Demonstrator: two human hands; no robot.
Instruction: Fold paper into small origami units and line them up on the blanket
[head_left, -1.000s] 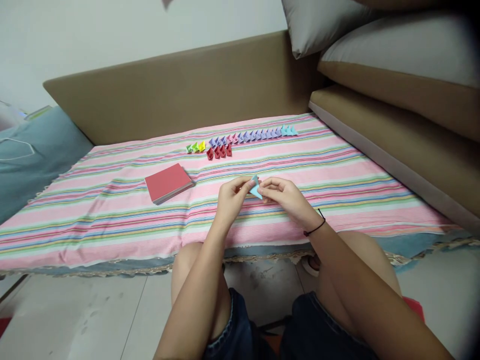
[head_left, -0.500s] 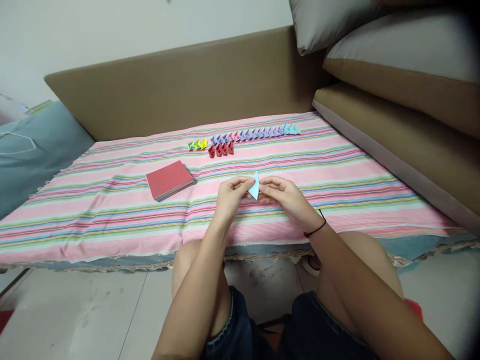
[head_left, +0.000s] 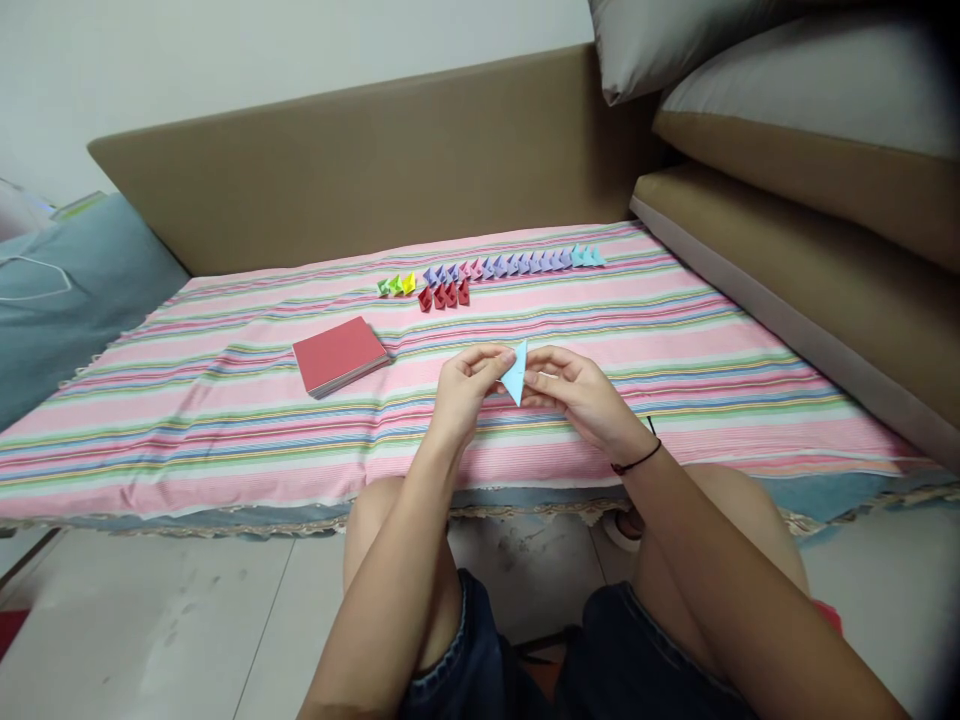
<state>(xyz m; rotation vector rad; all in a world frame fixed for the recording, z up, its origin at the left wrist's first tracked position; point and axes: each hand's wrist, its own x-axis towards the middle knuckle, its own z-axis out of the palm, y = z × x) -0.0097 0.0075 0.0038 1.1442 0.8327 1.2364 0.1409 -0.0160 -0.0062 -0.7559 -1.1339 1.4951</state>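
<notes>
A light blue folded paper (head_left: 516,374), roughly triangular, is held up between my two hands over the striped cloth. My left hand (head_left: 474,380) pinches its left side, thumb on top. On the other side my right hand (head_left: 564,385) has its thumb and fingers closed at the paper's right edge; the fingers behind are partly hidden. Beyond them stands a row of small folded paper boats (head_left: 517,264) in purple, pink and light blue. Several dark red paper boats (head_left: 445,296) sit in front of that row, with green and yellow ones (head_left: 396,286) to the left.
A stack of paper with a red top sheet (head_left: 339,355) lies left of my hands. The striped cloth (head_left: 225,420) covers the sofa seat. A brown backrest (head_left: 360,170) rises behind, and thick cushions (head_left: 795,250) are piled at the right.
The light blue paper has turned slightly between my fingers, its lower point now showing more. My hands have shifted a little to the right with it.
</notes>
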